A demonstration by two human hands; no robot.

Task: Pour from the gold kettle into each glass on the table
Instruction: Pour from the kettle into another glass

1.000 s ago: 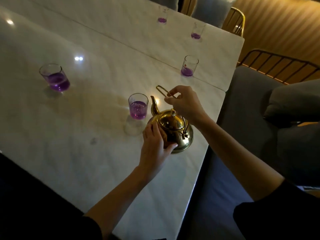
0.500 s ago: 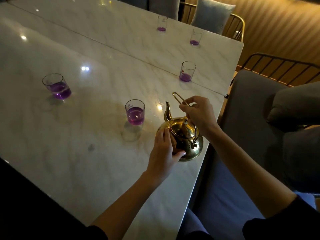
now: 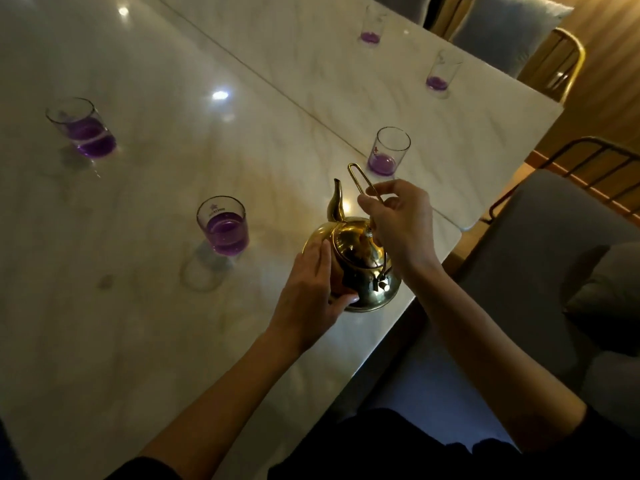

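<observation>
The gold kettle (image 3: 362,263) stands upright near the right edge of the marble table (image 3: 156,306), spout pointing away. My right hand (image 3: 401,223) pinches its thin wire handle from above. My left hand (image 3: 311,292) cups the kettle's left side. A glass (image 3: 225,225) about half full of purple liquid stands just left of the kettle. Another half-full glass (image 3: 83,128) is at the far left. A glass (image 3: 389,150) with a little purple liquid stands just beyond the kettle. Two more nearly empty glasses (image 3: 440,74) (image 3: 372,24) stand farther back.
A grey sofa seat (image 3: 554,254) with a cushion (image 3: 609,299) lies along the table's right edge. Gold-framed chairs (image 3: 557,64) stand at the far end. A seam (image 3: 277,88) runs across the tabletop between two slabs.
The kettle, held in both hands, has shifted right and away from the half-full glass toward the table's right edge. My view has swung a little.
</observation>
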